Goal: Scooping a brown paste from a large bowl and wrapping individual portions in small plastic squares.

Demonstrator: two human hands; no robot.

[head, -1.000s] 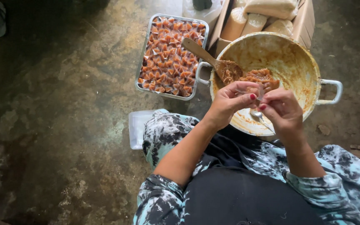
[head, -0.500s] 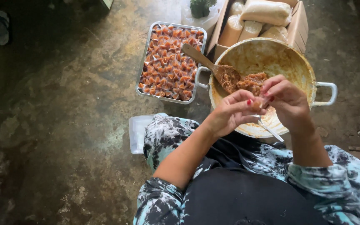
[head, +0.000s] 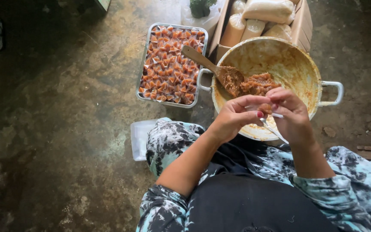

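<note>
The floor is bare, stained concrete (head: 56, 129), dark and mottled, filling the left of the frame. At centre right, the left hand (head: 237, 118) and right hand (head: 293, 114) meet above a large pot (head: 297, 64), fingers pinched together on a small lump of brown filling (head: 266, 108) in clear wrap. A wooden spoon (head: 207, 64) rests in the pot. A metal tray (head: 144, 64) of wrapped pieces lies at upper centre, a cardboard box (head: 303, 21) beyond.
</note>
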